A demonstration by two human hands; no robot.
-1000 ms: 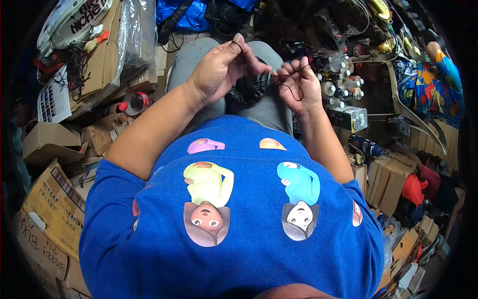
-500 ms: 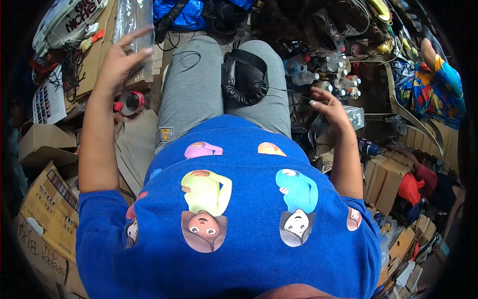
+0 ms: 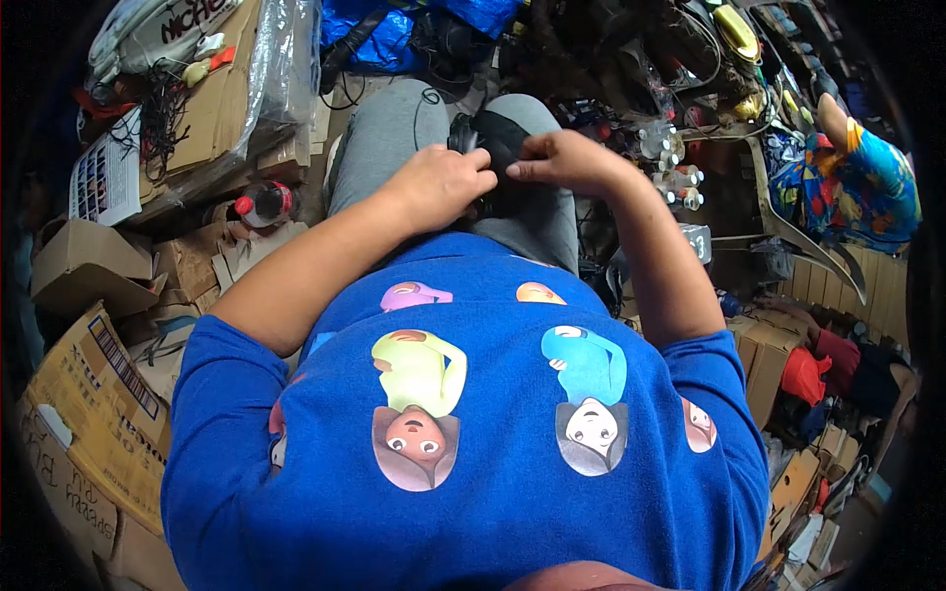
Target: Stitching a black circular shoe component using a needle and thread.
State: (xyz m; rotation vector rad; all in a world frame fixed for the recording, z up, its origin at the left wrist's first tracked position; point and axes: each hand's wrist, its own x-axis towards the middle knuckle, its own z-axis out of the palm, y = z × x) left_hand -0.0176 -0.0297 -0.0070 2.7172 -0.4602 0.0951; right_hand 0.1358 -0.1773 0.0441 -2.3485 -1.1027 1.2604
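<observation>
A pair of black headphones [image 3: 501, 136] lies on my lap, on grey trousers [image 3: 389, 138]. My left hand [image 3: 443, 184] rests against their near left side with its fingers curled onto them. From the right, my right hand [image 3: 570, 163] pinches the same black piece, thumb and fingers together. The fingertips of both hands almost meet over the headphones. A thin dark cable [image 3: 426, 98] loops across my left thigh. The lower part of the headphones is hidden under my hands.
Cardboard boxes [image 3: 84, 394] pile up at my left, with a red-capped bottle [image 3: 262, 203] and a clear plastic bag [image 3: 286, 59] beyond. Small white bottles [image 3: 675, 182] and tangled clutter lie at my right. Another person in a colourful garment [image 3: 867, 187] sits at far right.
Half a second ago my left hand was stretched out toward the boxes on the left and my right hand was out at the right; both have come back onto the headphones on my lap.
</observation>
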